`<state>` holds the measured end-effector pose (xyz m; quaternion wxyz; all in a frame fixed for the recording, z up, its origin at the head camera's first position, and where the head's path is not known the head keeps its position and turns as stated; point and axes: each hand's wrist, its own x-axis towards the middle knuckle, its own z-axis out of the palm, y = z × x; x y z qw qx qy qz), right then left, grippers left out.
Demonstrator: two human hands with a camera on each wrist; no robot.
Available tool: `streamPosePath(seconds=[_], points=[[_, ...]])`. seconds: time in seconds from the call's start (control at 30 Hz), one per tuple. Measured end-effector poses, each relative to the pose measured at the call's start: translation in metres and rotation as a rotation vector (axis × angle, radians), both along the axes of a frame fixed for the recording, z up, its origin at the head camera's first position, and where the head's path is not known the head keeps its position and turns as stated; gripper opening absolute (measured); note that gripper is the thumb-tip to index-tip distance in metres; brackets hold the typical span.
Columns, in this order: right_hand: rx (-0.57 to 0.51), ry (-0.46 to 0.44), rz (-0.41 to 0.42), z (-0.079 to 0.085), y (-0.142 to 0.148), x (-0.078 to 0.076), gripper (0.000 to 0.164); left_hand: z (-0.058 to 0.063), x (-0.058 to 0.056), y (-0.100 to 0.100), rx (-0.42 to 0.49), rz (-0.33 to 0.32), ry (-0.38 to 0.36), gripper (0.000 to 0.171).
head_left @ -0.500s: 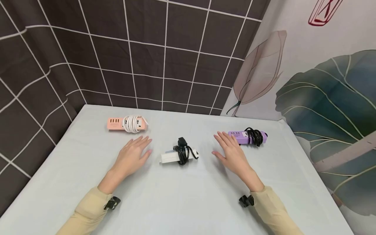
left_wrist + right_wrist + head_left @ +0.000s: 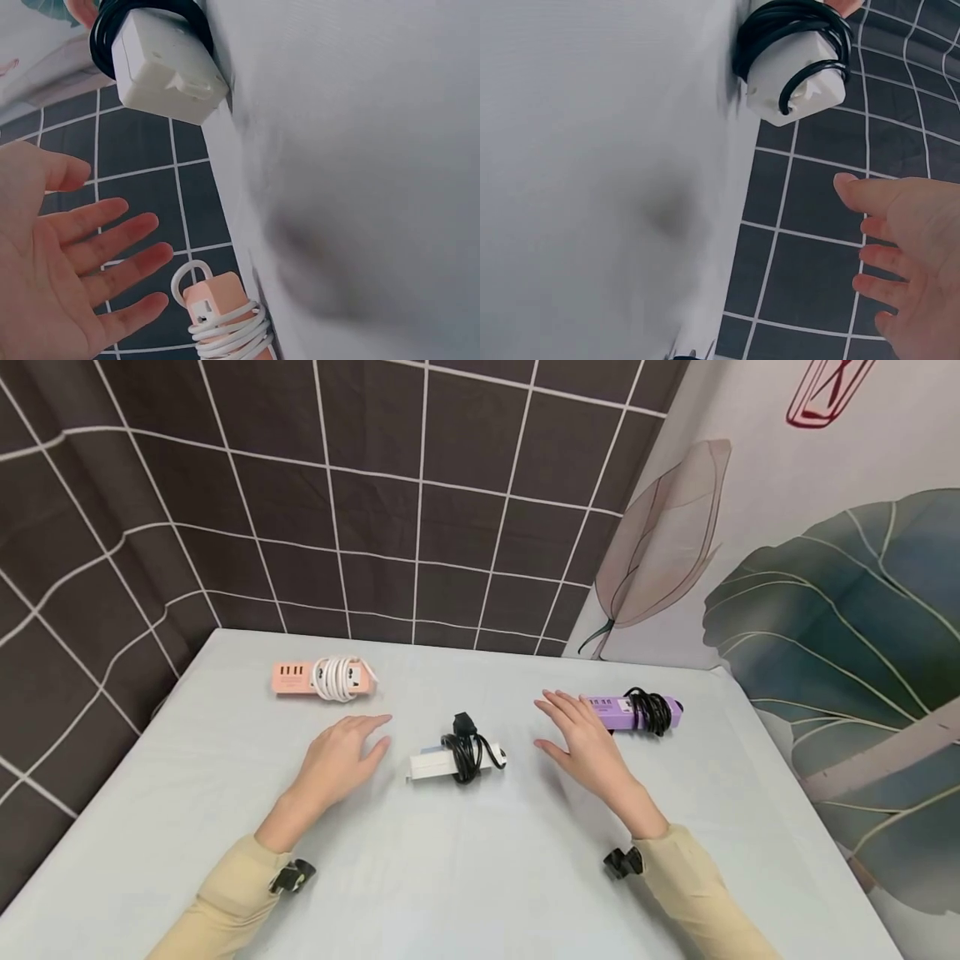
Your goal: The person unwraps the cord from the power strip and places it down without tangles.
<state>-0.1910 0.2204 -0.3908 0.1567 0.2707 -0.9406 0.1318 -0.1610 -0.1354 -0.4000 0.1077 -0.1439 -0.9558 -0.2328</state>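
A white power strip point(image 2: 433, 764) lies mid-table between the hands, its black cord point(image 2: 467, 757) wound round one end. To its left hovers my left hand point(image 2: 337, 762), fingers spread loosely and holding nothing; the left wrist view shows its bare palm point(image 2: 45, 292). My right hand point(image 2: 588, 747) is held over the table on the other side, also without anything in it, its fingers extended. Its fingertips lie beside a purple power strip point(image 2: 617, 714) with a black cord, and the hand overlaps that strip's left end in the head view.
A pink power strip point(image 2: 292, 678) wrapped in white cord point(image 2: 337, 679) lies at the back left, beyond the left hand. Dark gridded cloth point(image 2: 375, 510) hangs behind the white table point(image 2: 450, 877); a leaf-patterned cloth point(image 2: 840, 610) hangs at the right.
Both hands have shifted slightly, the right one a little to the left, and the left hand's fingers look more bent. The three power strips stay where they were.
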Motion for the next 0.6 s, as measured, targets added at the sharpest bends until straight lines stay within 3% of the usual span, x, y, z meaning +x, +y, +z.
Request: streamPosePath(seconds=[0.17, 0.4, 0.6], points=[[-0.033, 0.021, 0.024, 0.0, -0.005, -0.005, 0.055, 0.001, -0.002, 0.003, 0.037, 0.016, -0.015, 0.037], [-0.104, -0.036, 0.074, 0.005, -0.018, -0.01, 0.052, 0.002, -0.004, 0.01, 0.088, 0.002, -0.038, 0.037], [-0.119, -0.033, 0.096, 0.006, -0.028, -0.015, 0.049, 0.002, -0.005, 0.014, 0.106, -0.012, -0.07, 0.038]])
